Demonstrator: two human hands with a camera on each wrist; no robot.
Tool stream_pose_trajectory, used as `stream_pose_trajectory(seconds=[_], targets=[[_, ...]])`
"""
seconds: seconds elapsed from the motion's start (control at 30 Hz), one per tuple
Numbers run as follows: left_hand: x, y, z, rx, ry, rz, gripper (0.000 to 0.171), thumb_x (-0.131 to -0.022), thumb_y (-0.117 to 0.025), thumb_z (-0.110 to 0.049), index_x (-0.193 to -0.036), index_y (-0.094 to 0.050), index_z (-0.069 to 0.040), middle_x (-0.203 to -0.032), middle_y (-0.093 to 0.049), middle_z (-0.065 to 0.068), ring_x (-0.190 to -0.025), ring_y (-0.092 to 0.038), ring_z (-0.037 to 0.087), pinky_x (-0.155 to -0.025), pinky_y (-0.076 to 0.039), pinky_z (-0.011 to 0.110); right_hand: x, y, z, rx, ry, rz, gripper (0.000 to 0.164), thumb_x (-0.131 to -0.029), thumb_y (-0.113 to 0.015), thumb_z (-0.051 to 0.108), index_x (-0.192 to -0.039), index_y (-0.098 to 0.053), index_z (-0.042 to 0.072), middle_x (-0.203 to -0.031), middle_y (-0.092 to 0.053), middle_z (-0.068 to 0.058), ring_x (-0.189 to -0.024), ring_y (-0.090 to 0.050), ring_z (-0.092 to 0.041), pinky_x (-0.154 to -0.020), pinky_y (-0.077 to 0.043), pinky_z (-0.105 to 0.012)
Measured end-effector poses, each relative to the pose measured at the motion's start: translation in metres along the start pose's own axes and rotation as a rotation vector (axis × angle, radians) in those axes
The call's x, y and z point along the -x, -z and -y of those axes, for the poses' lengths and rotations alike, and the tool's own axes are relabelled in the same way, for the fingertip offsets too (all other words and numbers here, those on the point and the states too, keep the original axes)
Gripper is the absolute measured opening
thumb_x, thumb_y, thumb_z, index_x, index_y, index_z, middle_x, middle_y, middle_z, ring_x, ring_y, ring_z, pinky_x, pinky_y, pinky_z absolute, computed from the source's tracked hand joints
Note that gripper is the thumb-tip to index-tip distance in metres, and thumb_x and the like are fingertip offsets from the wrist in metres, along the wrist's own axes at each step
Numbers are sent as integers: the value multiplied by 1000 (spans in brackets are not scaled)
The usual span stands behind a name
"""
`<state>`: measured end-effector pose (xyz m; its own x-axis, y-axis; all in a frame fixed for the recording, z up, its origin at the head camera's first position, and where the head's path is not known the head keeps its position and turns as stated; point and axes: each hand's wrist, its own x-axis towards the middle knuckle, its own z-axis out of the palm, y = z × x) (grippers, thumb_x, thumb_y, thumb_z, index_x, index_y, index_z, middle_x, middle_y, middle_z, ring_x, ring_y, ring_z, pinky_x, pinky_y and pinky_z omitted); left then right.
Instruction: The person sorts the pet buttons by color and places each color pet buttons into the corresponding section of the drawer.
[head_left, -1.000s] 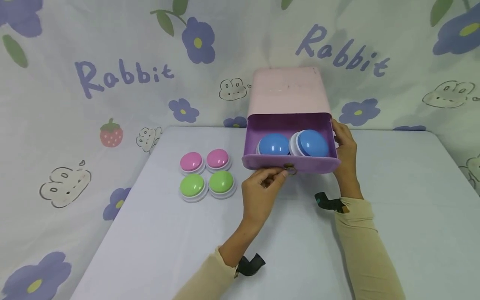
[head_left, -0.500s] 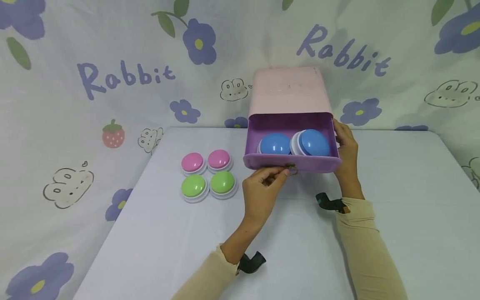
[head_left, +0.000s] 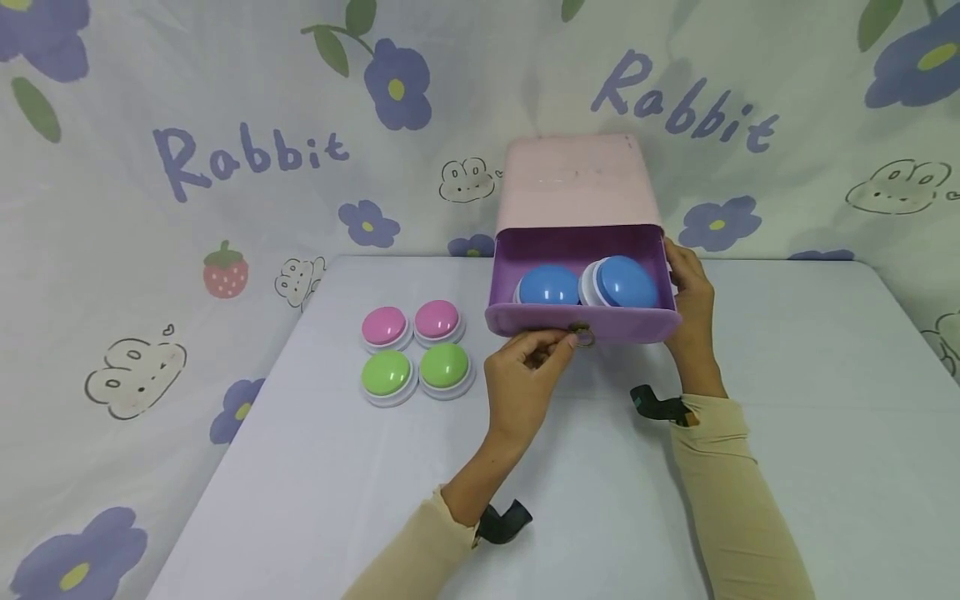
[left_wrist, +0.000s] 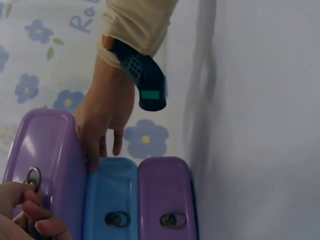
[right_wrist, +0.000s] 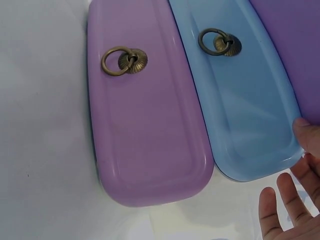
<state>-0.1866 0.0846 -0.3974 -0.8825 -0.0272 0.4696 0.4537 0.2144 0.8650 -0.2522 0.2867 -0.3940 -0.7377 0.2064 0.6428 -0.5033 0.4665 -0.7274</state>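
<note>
A small pink cabinet (head_left: 577, 183) stands at the back of the table with its purple top drawer (head_left: 630, 326) pulled out. My left hand (head_left: 517, 387) pinches the brass ring pull (left_wrist: 35, 176) on that drawer's front between thumb and finger. In the drawer lie two blue dome-topped buttons (head_left: 550, 286) with white bases, the right one tilted. My right hand (head_left: 693, 308) rests at the cabinet's right side. In the right wrist view its thumb (right_wrist: 306, 131) touches the edge of the blue middle drawer (right_wrist: 245, 100), and the other fingers are spread loosely.
To the left on the white table (head_left: 300, 500) sit two pink buttons (head_left: 383, 325) and two green buttons (head_left: 386, 372). A lower purple drawer (right_wrist: 150, 125) is pushed in beneath the blue one. Behind hangs a cloth (head_left: 420, 175) printed with flowers and rabbits.
The top drawer's front, with the blue buttons, has shifted very slightly up and back in the head view. Both hands stay where they were on the ring and the cabinet side.
</note>
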Motion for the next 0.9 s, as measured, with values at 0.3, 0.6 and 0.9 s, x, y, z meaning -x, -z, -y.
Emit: stream_pose_trajectory(seconds=[0.3,0.6,0.9], targets=[[-16,-1,-13,-22,-32,-1,13,-83,-69,-13,-85,-70,-1,-76,-64,6,-65,-56,16,-55,-47,28,-1,-3,-40,40,-65,2,55,-81,-66,-1,-132,-50,12,-126,-53,-5,-115,-49,-13,-94,-42,-29],[-27,-4,-12,-27,-37,-2,14,-83,-68,-15,-86,-70,-1,-77,-64,6,-66,-56,15,-57,-47,26,-6,-4,-44,44,-30,-29,50,-84,-64,5,-131,-51,15,-123,-55,-3,-113,-50,-12,-88,-42,-19],[-47,-14,13,-36,-25,-23,18,-84,-67,-28,-85,-71,-10,-77,-65,-3,-65,-57,7,-55,-47,24,-4,-6,-42,90,-104,-15,51,-85,-65,13,-132,-49,23,-123,-54,4,-110,-52,-8,-92,-42,-23]])
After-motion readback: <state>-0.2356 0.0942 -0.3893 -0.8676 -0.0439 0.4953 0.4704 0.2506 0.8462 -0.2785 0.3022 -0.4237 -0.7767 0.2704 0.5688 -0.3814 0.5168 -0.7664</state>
